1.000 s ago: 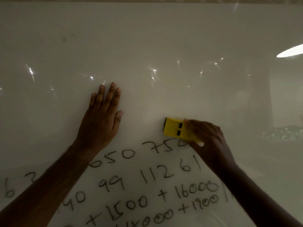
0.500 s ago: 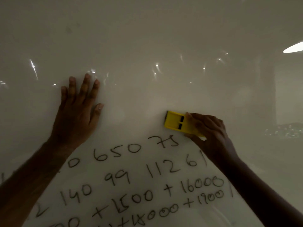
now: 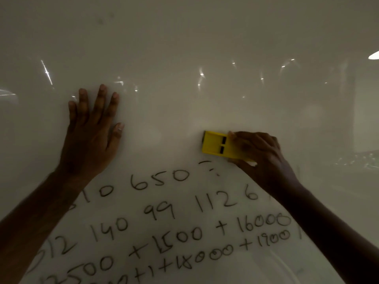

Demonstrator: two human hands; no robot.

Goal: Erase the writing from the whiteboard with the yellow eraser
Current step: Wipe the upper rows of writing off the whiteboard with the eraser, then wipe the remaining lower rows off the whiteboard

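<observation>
Since half a second ago, most of the "75" under my eraser (image 3: 218, 146) has been wiped away, leaving only faint strokes. From the head camera, my right hand (image 3: 264, 158) grips the yellow eraser against the whiteboard (image 3: 184, 48), just above the remaining writing (image 3: 164, 222). My left hand (image 3: 92, 138) rests flat on the board, fingers straight, well left of the eraser.

We note the "75" below the yellow eraser (image 3: 220, 146) is now mostly wiped, faint strokes (image 3: 209, 167) remaining. Right hand (image 3: 260, 158) worked the eraser across it; trailing "0" went earlier.
</observation>
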